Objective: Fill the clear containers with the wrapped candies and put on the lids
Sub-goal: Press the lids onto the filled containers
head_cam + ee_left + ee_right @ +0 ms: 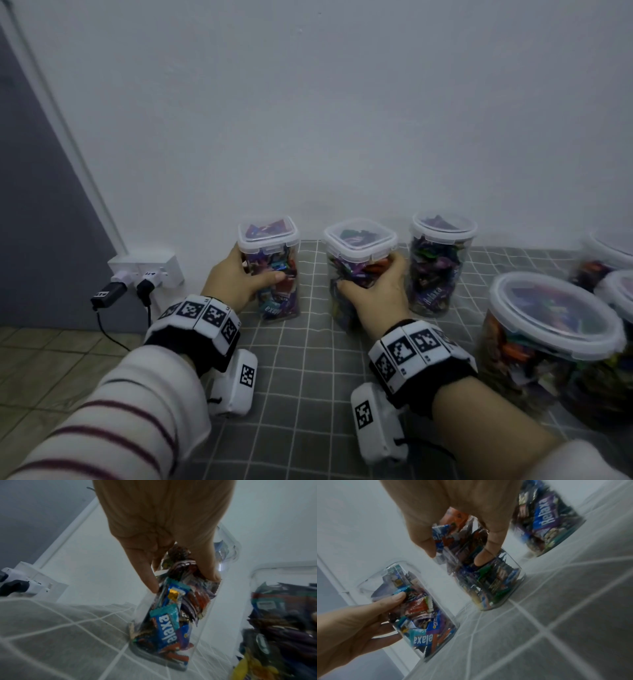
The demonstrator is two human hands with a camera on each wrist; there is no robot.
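The left hand [239,277] is wrapped around the side of a tall square container [272,267], thumb in front, fingers behind. The right hand [375,287] is clamped the same way on the second square container [356,270] just beside it. Both containers stand near the back edge of the checked mat [308,394], against the wall [308,102], full of wrapped candies [169,623], each with a lid [269,231] on. A lidded round container [440,263] stands just right of them; larger lidded tubs [551,335] sit toward the right edge. A wall socket [147,270] lies off the left edge.

Judgement: filling and lidding appear complete; the step in hand is positioning the two containers. The next move calls for keeping them upright and releasing both grips evenly.
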